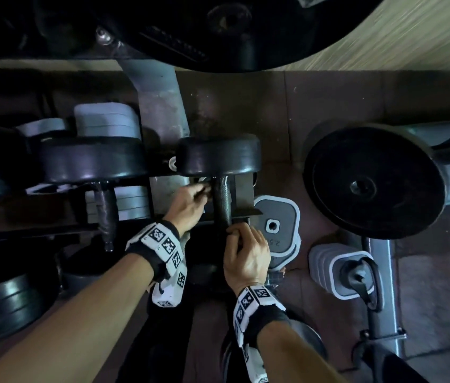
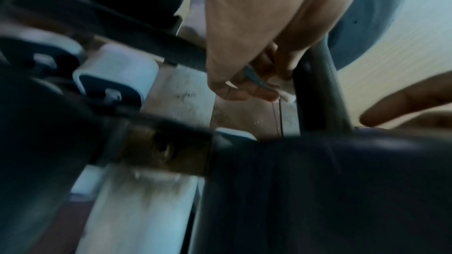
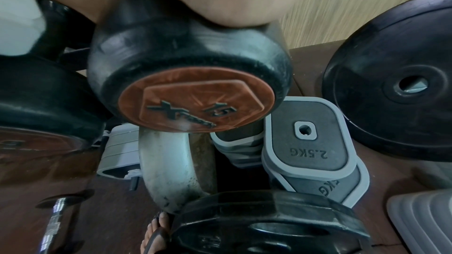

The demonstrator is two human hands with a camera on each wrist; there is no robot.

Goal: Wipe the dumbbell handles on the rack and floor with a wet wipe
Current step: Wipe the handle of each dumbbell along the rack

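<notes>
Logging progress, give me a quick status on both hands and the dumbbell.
Left hand pinches a dark scrap beside the handle. Right hand grips the handle's near end with a wipe. Dumbbell on rack. Nothing blocking.

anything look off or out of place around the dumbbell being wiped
Mostly clutter. Grey 2.5KG plates lie in a loose, tilted pile on the floor beside the rack instead of stacked flat. The rack's pale metal leg looks scuffed and rust-stained. The dumbbell itself sits on the rack normally, with the right hand at its handle.

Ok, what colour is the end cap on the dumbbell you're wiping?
Reddish-brown, set in black rubber; the end cap shows best in the right wrist view.
</notes>
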